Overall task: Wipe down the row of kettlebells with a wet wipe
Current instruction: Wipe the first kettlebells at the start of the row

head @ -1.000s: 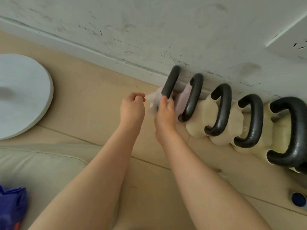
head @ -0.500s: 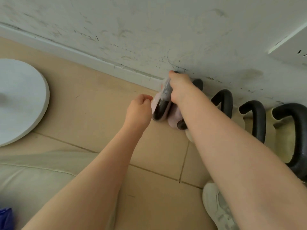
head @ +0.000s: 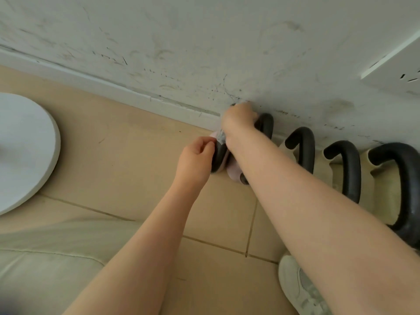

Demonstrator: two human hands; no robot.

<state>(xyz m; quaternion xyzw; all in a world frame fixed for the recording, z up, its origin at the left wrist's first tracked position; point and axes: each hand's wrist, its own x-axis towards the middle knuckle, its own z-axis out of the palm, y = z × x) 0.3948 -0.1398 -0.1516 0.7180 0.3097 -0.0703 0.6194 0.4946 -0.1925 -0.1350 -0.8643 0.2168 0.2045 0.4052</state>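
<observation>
A: Where is the row found from the hands?

B: The kettlebells are set along the wall, and the row runs away to the right. Only the leftmost handle is reached at this moment. Its long axis is directed from the floor side up toward the wall, almost in line with the forearms.

A: How is the left hand placed?

B: It is set at the near, lower end of that handle. The fingers are curled and the fingertips are touching the handle's left side. Whether something is pinched there cannot be told; it looks more like steadying.

A: And the right hand?

B: It is closed over the far, upper end of the same handle, close against the wall. The wipe is grasped in it; a pale edge is seen just below the hand, lying on the handle.

A: Which hand is nearer to the rest?

B: The right one. The second handle is just beside it, partly hidden by the right forearm. Three more handles are seen further right. It is judged that the wipe must be drawn down along the handle first, and afterwards carried to the right.
</observation>
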